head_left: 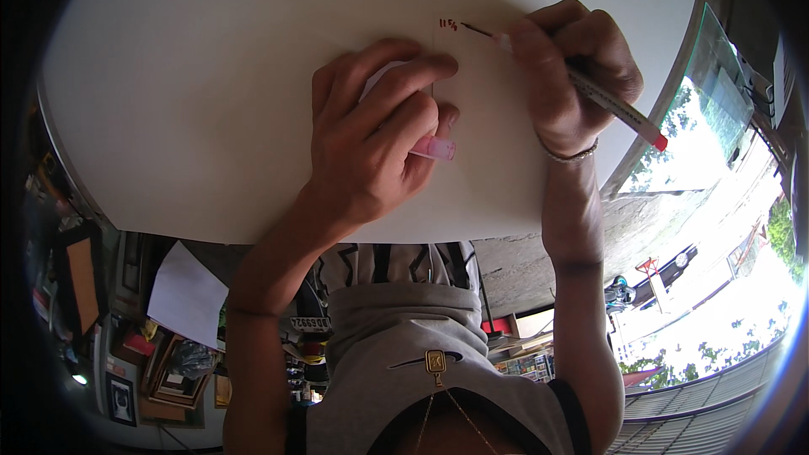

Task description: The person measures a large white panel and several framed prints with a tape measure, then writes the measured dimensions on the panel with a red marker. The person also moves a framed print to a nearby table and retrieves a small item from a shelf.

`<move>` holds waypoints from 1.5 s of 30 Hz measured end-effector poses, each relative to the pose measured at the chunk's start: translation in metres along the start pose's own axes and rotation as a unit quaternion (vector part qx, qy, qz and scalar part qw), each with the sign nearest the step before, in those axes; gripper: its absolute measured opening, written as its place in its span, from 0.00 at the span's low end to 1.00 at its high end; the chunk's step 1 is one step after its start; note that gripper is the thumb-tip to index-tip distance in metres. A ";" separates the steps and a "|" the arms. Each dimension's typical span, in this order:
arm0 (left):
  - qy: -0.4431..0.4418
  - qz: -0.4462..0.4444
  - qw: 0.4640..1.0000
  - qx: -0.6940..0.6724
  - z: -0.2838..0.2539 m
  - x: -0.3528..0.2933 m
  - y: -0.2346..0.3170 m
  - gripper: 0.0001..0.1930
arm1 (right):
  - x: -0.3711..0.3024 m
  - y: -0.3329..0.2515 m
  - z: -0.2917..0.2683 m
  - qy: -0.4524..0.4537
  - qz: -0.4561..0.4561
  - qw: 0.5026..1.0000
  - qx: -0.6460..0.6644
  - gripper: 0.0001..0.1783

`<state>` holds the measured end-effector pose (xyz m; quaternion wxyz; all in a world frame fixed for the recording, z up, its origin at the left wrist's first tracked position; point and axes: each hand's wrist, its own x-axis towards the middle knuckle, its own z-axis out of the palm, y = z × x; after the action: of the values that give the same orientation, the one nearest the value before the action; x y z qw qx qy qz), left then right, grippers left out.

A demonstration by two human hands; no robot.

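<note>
A large white sheet (194, 101) spreads out before me. My right hand (577, 63) grips a slim pen (619, 108) with a pale barrel and a red end. Its fine tip points left, just beside a few small reddish-brown handwritten marks (448, 24). To the left of them, my left hand (366, 139) rests on the sheet with curled fingers. A pinkish translucent piece (436, 148) pokes out under those fingers, and a pale curved edge shows between them. Most of this piece is hidden, so its kind is unclear. A thin line runs down the sheet from the marks.
A glass pane (712, 101) stands by the sheet's right edge. Behind lie a concrete floor (522, 274) and a bright outdoor area. At lower left are a loose white paper (187, 295), stacked frames (179, 375) and a framed picture (120, 398).
</note>
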<state>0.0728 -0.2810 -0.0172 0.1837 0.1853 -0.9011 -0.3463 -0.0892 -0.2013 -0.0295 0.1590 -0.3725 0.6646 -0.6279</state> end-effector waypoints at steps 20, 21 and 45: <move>-0.008 -0.011 0.999 -0.038 0.003 -0.006 -0.001 0.17 | -0.006 0.009 -0.016 0.035 0.011 0.999 0.006 0.07; -0.002 -0.009 0.998 -0.061 0.000 -0.007 0.002 0.17 | -0.008 0.008 -0.016 0.063 0.035 0.997 0.030 0.06; 0.112 -0.309 0.890 0.317 -0.400 -0.145 -0.293 0.35 | -0.077 -0.136 0.107 0.100 0.179 0.977 0.058 0.29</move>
<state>0.4424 -0.6393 0.0275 0.0983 0.5403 -0.8337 -0.0584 0.0752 -0.2153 0.0632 0.2225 -0.1731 0.6956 -0.6608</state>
